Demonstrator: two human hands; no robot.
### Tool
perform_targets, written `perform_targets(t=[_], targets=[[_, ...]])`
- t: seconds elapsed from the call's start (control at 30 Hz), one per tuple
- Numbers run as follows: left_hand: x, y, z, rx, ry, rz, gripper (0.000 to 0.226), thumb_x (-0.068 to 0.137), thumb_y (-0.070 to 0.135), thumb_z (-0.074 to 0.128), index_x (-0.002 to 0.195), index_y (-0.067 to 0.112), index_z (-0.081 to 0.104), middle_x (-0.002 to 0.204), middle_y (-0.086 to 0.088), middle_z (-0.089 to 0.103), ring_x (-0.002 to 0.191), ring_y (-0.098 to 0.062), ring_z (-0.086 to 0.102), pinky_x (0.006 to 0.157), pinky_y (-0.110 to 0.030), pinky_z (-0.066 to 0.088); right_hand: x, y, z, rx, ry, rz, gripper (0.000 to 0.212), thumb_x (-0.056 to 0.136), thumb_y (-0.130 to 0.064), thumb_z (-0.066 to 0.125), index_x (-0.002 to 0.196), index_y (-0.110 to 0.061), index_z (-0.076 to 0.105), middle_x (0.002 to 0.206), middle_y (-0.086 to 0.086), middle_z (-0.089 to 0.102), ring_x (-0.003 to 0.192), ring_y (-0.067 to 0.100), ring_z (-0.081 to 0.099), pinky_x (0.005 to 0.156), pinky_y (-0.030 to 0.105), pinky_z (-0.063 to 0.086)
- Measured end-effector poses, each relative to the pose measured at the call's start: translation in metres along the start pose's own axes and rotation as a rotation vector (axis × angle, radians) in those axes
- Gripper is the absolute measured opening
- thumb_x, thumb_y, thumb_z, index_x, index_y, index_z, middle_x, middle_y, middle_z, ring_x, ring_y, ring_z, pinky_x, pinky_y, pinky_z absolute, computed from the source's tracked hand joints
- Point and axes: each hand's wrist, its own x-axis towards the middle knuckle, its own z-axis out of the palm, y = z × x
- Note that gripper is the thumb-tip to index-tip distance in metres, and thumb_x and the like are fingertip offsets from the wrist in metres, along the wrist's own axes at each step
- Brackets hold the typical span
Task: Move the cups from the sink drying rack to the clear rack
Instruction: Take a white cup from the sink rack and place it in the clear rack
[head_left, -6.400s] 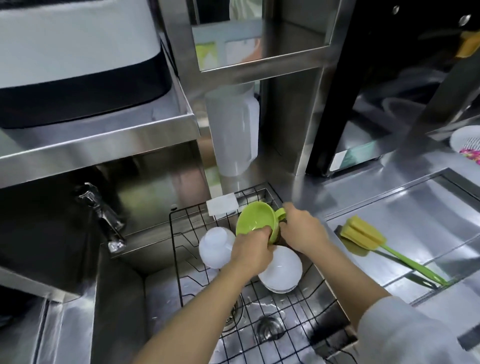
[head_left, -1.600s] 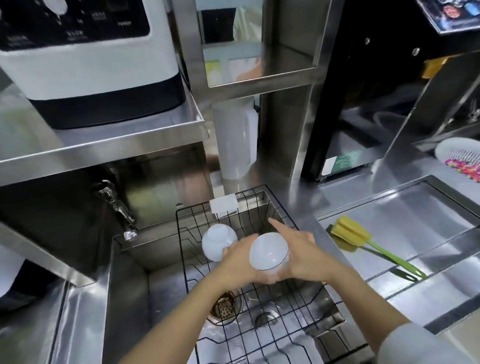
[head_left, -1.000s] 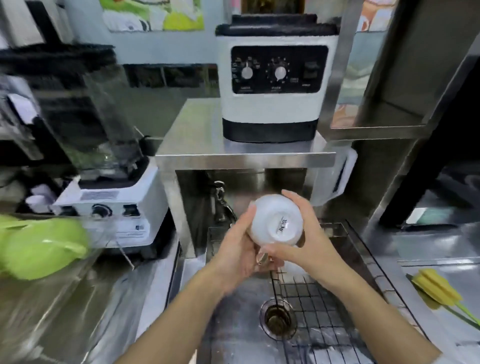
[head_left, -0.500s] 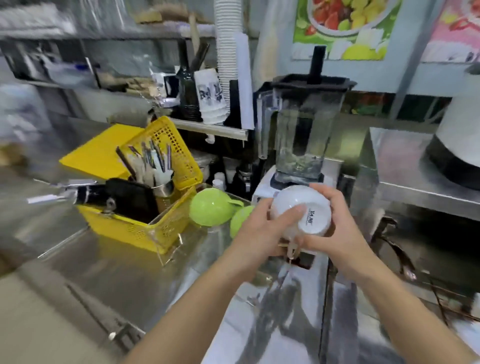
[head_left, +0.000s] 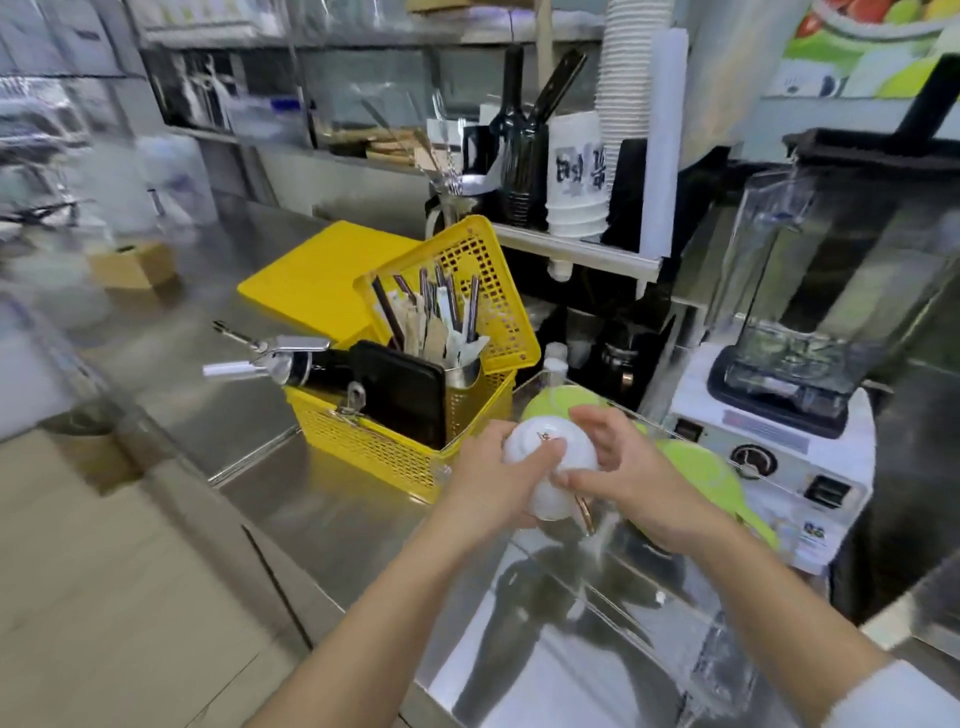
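A white cup (head_left: 550, 447) is held upside down between both hands, its base with a small mark facing up. My left hand (head_left: 491, 480) grips its left side, my right hand (head_left: 631, 480) covers its right side and rim. The cup hangs just above the near end of the clear rack (head_left: 618, 587), a see-through tray on the steel counter. Two green cups lie upside down in that rack: one (head_left: 563, 402) right behind the white cup, the other (head_left: 701, 475) to the right of my right hand. The sink drying rack is out of view.
A yellow basket (head_left: 395, 452) with cutlery, a black tray and a metal tool stands left of the clear rack. A blender (head_left: 795, 374) on a white base stands close on the right. Stacked paper cups (head_left: 576, 176) and bottles sit on a shelf behind.
The view has swung left from the sink to the counter. Both hands carried the white cup along and lowered it over the clear rack, in front of the green cups.
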Motion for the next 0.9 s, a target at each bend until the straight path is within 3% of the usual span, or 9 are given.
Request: perform_targets(t=[0.07,0.13,0.2,0.27,0.37,0.43,0.6,0.73,0.9], targets=[[0.003,-0.005,-0.005,-0.115,-0.071,-0.067,0.04,0.069,0.033,0.079,0.1,0.02,0.057,0.114,-0.006,0.056,0.095,-0.023,0.066,0.058,-0.035,0.061,0.005,0.002,0.003,-0.009,0.014,0.004,0.043,0.074,-0.007,0.071,0.111,-0.021,0.054,0.116,0.007,0.064,0.103,0.019,0.063,0.086,0.037,0.053],[0.002,-0.007,-0.011,-0.152,-0.17,-0.057,0.032,0.063,0.024,0.084,0.089,0.029,0.067,0.093,0.008,0.07,0.081,-0.01,0.07,0.062,-0.031,0.061,0.008,0.002,0.006,0.004,0.0,-0.013,0.027,0.076,-0.011,0.07,0.099,-0.024,0.064,0.107,0.008,0.07,0.095,0.017,0.066,0.082,0.033,0.053],[0.002,-0.009,-0.017,0.024,-0.184,0.028,0.035,0.052,0.018,0.084,0.082,0.031,0.071,0.075,0.009,0.072,0.071,-0.011,0.067,0.066,-0.037,0.059,0.011,0.002,0.009,-0.045,-0.029,-0.026,0.022,0.076,-0.015,0.07,0.095,-0.025,0.065,0.104,0.006,0.071,0.094,0.015,0.066,0.082,0.03,0.053],[0.004,-0.01,-0.021,0.265,-0.114,0.136,0.044,0.047,0.018,0.083,0.087,0.021,0.068,0.085,-0.003,0.071,0.08,-0.024,0.064,0.073,-0.048,0.058,0.013,0.004,0.014,-0.09,-0.086,-0.014,0.026,0.077,-0.013,0.069,0.097,-0.028,0.061,0.106,0.0,0.069,0.095,0.009,0.064,0.085,0.024,0.051],[0.006,-0.016,-0.024,0.605,0.048,0.206,0.041,0.049,0.032,0.085,0.076,0.031,0.054,0.082,0.005,0.062,0.086,-0.023,0.059,0.069,-0.035,0.048,0.013,0.008,0.017,-0.068,-0.131,0.016,0.032,0.079,-0.008,0.067,0.103,-0.027,0.059,0.111,-0.002,0.067,0.101,0.009,0.063,0.09,0.023,0.05],[0.006,-0.022,-0.022,0.781,0.135,0.196,0.05,0.049,0.047,0.081,0.08,0.036,0.045,0.084,0.01,0.05,0.099,-0.019,0.046,0.074,-0.033,0.026,0.012,0.008,0.018,-0.034,-0.157,0.017,0.03,0.08,-0.007,0.065,0.103,-0.026,0.063,0.113,0.003,0.069,0.101,0.01,0.063,0.091,0.026,0.049],[0.015,-0.031,-0.017,0.911,0.181,0.107,0.07,0.053,0.057,0.073,0.107,0.019,0.051,0.106,0.003,0.056,0.111,-0.022,0.038,0.077,-0.032,0.016,0.014,0.007,0.02,-0.034,-0.181,-0.033,0.024,0.083,-0.004,0.06,0.1,-0.019,0.065,0.116,0.02,0.064,0.093,0.009,0.062,0.086,0.022,0.049],[0.016,-0.035,-0.013,0.941,0.139,0.1,0.083,0.058,0.058,0.07,0.125,0.02,0.038,0.129,-0.001,0.049,0.122,-0.025,0.033,0.091,-0.035,0.024,0.015,0.015,0.017,-0.149,-0.091,-0.029,0.024,0.081,-0.016,0.066,0.104,-0.024,0.062,0.115,0.01,0.066,0.104,0.017,0.062,0.099,0.038,0.047],[0.003,-0.024,0.004,0.872,0.123,0.381,0.081,0.075,0.053,0.058,0.142,0.028,0.02,0.152,-0.002,0.024,0.14,-0.017,0.015,0.112,-0.038,0.014,-0.002,0.011,-0.001,-0.469,0.058,-0.16,0.051,0.077,-0.037,0.067,0.124,-0.021,0.052,0.122,-0.001,0.056,0.106,0.005,0.054,0.092,0.026,0.047]])
